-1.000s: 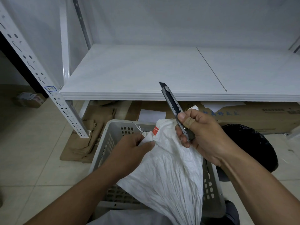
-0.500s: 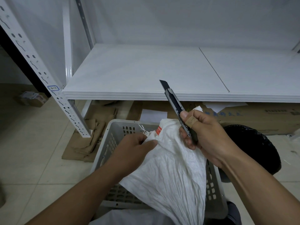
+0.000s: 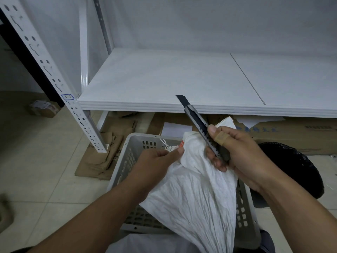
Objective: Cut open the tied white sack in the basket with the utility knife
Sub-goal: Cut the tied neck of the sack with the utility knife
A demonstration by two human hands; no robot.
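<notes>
A crumpled white woven sack [image 3: 193, 194] stands in a grey perforated plastic basket [image 3: 127, 159] on the floor. Its tied neck with white string [image 3: 166, 145] and a red label points up and to the left. My left hand [image 3: 155, 167] pinches the sack's neck just below the string. My right hand [image 3: 235, 154], a plaster on the thumb, grips a dark utility knife [image 3: 198, 125]. The blade is out and points up and left, above the sack's top and not touching it.
A white metal shelf [image 3: 182, 83] runs across right behind the basket, its perforated post [image 3: 54, 83] at the left. Flattened cardboard [image 3: 102, 152] lies under the shelf. A black bin bag [image 3: 295, 167] sits to the right of the basket. Tiled floor on the left.
The knife hand has shifted slightly up and right, with the thumb further along the knife's body. My left hand keeps its hold on the sack's neck.
</notes>
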